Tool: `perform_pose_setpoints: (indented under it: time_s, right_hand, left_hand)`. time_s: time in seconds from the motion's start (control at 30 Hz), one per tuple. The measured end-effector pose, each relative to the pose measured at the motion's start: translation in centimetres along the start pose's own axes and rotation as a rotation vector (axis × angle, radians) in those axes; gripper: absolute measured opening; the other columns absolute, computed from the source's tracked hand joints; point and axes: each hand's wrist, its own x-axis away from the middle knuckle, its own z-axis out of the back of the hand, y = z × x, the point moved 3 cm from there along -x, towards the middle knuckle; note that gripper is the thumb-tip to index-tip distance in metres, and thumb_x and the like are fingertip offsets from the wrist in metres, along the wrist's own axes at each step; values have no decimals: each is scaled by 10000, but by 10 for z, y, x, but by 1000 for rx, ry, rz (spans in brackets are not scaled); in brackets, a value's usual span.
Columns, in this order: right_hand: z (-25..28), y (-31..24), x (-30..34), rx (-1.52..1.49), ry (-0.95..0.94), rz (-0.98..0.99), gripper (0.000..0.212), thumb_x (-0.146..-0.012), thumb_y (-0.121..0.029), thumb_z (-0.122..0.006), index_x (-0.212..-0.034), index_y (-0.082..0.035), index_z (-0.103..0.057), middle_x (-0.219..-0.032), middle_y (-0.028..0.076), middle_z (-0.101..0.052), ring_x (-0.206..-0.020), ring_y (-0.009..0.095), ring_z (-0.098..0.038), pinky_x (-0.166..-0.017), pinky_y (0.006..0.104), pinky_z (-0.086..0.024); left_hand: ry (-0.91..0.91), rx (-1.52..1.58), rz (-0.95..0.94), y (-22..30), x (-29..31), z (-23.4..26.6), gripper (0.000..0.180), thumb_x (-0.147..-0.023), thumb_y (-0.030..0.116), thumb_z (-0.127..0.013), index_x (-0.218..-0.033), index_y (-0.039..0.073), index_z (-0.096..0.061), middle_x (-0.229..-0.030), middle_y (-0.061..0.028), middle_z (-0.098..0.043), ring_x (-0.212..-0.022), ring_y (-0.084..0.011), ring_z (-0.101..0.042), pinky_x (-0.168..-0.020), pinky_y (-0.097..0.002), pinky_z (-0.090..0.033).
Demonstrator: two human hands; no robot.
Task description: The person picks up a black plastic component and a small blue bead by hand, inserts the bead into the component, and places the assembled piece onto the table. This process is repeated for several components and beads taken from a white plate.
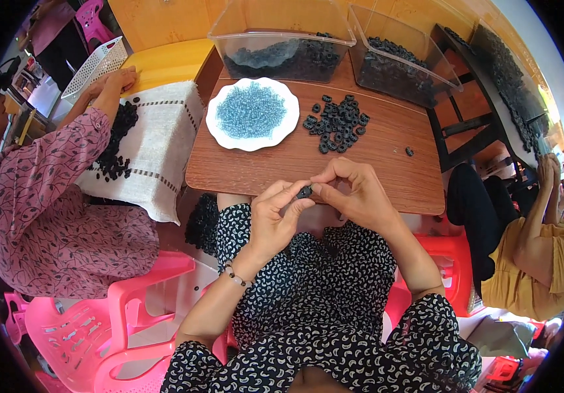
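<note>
Tabletop ends just in front of the lap, and around its near edge we see one small black piece raised between both hands. The left hand grips it between thumb and forefinger; the right hand is curled in at its other side, fingertips close together, though we cannot tell whether they clasp the piece or something finer. Holding it here, centred before the body, presumably keeps it in plain sight and lets the two hands meet. The scalloped white plate gathers pale blue beads, its raised rim likely keeping them from rolling, while a loose pile of black pieces sits just beside it, probably within easy reach. Behind, clear bins close off the far side, so we judge that way tight for moving. Wood shows bare right of the pile, save for a stray black piece, and along the front strip, giving the right hand sideways room. The near edge needs care: a dropped piece could slip past it toward the lap.
</note>
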Motion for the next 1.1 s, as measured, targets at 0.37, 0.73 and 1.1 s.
perform_pose_setpoints:
  time_s: [0.37,0.73,1.1]
  right_hand:
    - [-5,0,5,149,36,127,64,-856,-33,-748,-890,5,-710,-782,67,-648,-745,171,-560,-688,317,-440]
    - [-7,-5,9,230,60,180,66,-869,-12,-742,-887,9,-682,-788,68,-637,-775,172,-592,-695,306,-467]
    - [0,-2,14,-49,58,-48,87,-907,-47,-746,-935,23,-703,-871,44,-663,-844,95,-594,-734,260,-477]
  left_hand:
    - [39,-122,-99,2,2,-4,262,-898,29,-746,-1160,9,-746,-958,-119,-730,-802,-212,-701,-699,-292,-546]
    - [42,-213,-165,7,1,-5,285,-866,-11,-749,-1150,7,-737,-965,-133,-732,-815,-271,-707,-701,-326,-558]
    - [76,-110,-104,11,-2,-6,262,-889,31,-775,-1149,-2,-754,-987,-88,-745,-846,-160,-674,-750,-275,-540]
